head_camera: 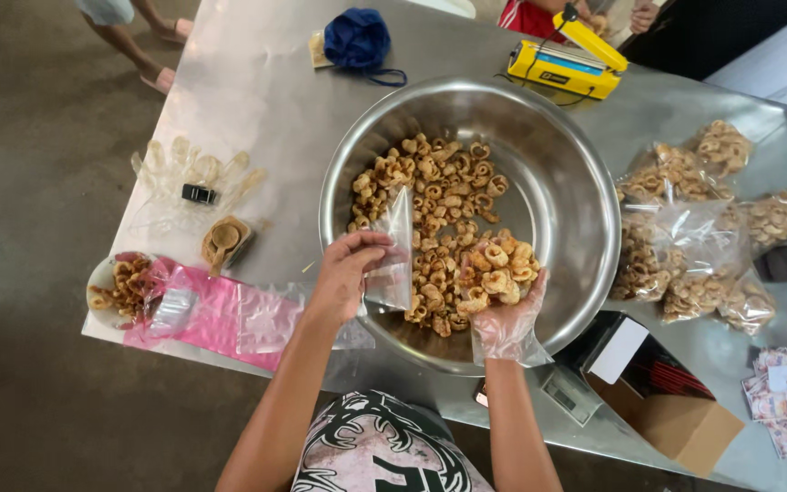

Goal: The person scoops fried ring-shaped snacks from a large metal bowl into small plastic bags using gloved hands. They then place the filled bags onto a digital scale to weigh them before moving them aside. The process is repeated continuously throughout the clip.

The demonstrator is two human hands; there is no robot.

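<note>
Clear bag (393, 251) between hands (343, 273)
</note>
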